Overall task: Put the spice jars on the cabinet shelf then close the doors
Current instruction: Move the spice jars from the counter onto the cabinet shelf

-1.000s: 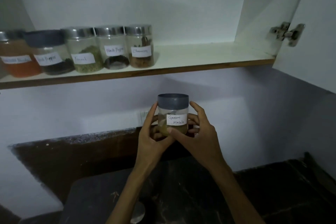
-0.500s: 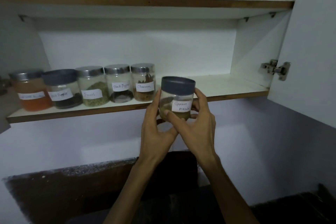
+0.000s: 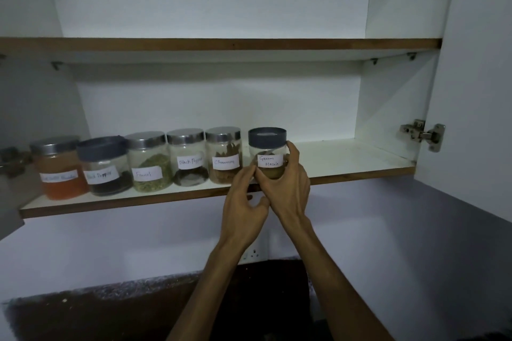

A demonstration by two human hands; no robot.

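Garam masala jar (image 3: 267,153), grey-lidded, stands on the lower cabinet shelf (image 3: 346,159), just right of the cinnamon jar (image 3: 225,159) ending a row of five. Right hand (image 3: 288,188) grips it; left hand (image 3: 243,210) fingers, loosely curled, touch its base. Right door (image 3: 476,91) open.

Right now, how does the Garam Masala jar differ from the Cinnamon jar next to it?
The Garam Masala jar has a dark grey lid; the Cinnamon jar has a shiny metal one. The Garam Masala jar is in the grip of the right hand, with the left hand at its base, while the Cinnamon jar stands untouched. The Garam Masala jar ends the row; the Cinnamon jar has neighbours on both sides. Both are clear, with handwritten white labels, on the lower shelf.
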